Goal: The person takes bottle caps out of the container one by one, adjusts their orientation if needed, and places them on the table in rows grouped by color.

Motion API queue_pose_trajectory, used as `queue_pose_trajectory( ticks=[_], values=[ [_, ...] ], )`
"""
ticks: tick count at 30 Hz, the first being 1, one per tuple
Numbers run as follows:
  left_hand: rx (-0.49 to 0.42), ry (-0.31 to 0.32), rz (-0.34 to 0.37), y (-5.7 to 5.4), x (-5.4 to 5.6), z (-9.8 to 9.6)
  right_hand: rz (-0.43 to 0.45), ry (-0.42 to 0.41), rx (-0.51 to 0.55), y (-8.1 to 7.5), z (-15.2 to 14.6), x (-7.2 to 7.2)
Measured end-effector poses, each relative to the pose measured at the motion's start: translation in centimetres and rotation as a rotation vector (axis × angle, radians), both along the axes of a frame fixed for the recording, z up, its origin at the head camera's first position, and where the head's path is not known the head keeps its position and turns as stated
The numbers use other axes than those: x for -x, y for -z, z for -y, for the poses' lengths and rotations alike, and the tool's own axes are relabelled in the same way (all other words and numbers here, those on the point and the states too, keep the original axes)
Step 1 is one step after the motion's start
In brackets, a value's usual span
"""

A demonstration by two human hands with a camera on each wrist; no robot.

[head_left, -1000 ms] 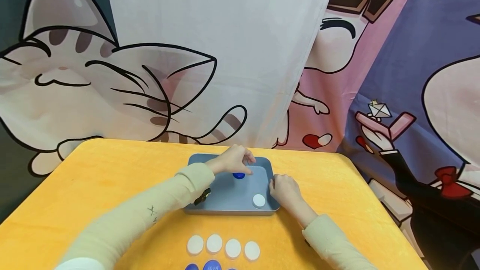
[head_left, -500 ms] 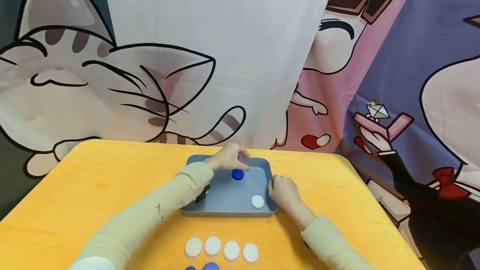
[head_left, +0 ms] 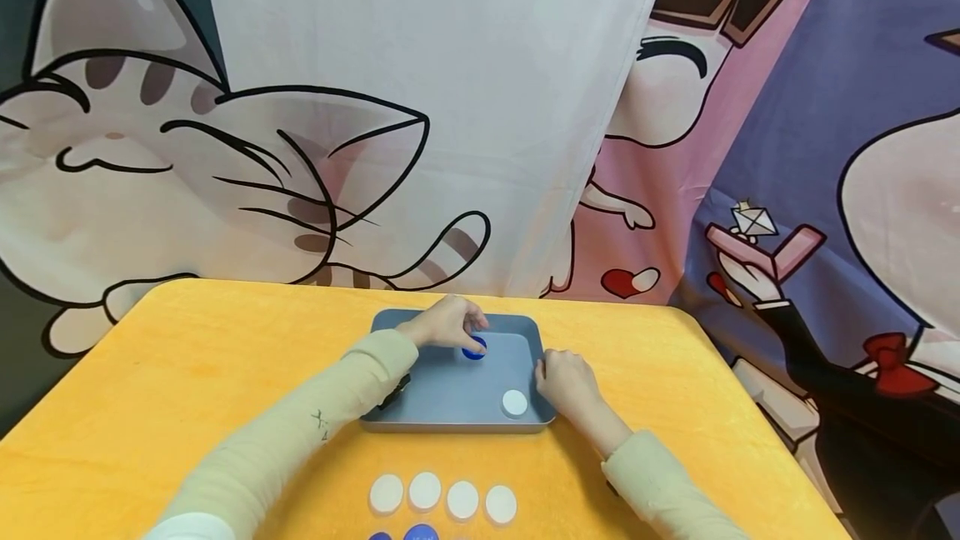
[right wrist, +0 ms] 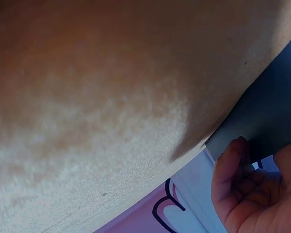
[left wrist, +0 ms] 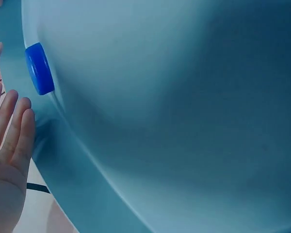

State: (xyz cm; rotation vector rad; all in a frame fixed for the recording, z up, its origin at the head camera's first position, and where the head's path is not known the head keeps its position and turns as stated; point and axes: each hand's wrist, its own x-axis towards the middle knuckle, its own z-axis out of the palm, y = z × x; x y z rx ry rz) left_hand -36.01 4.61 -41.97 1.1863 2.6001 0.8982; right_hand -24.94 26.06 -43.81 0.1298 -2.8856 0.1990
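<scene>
In the head view, my left hand (head_left: 446, 323) reaches over the far part of a blue-grey tray (head_left: 450, 402), its thumb beside a blue bottle cap (head_left: 473, 348) and partly covering it. The left wrist view shows the ridged blue cap (left wrist: 40, 69) in the tray, with the left hand's fingers (left wrist: 12, 128) extended and a small gap between them and the cap. My right hand (head_left: 566, 380) holds the tray's right rim with curled fingers. In the right wrist view, those fingers (right wrist: 228, 170) bend at the edge of the tray wall (right wrist: 266, 107).
A white cap (head_left: 514, 403) lies in the tray's near right corner. Several white caps stand in a row (head_left: 425, 491) in front of the tray on the yellow tablecloth (head_left: 247, 340). Blue caps (head_left: 421, 532) are cut off below. A printed curtain (head_left: 450, 148) hangs behind.
My left hand has lowered and shifted slightly left, bringing its thumb to the blue cap. The right hand stays at the tray rim.
</scene>
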Motion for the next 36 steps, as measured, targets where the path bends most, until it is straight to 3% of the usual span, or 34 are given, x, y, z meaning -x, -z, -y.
queue_pose_trajectory(
  ticks=[26, 36],
  values=[
    [0.055, -0.032, -0.04, 1.5, 0.0, 0.1, -0.002, 0.004, 0.012, -0.1, 0.1, 0.0],
    [0.095, -0.065, -0.022, 1.2, -0.4, -0.2, 0.009, 0.006, 0.009, -0.1, 0.1, 0.0]
  ],
)
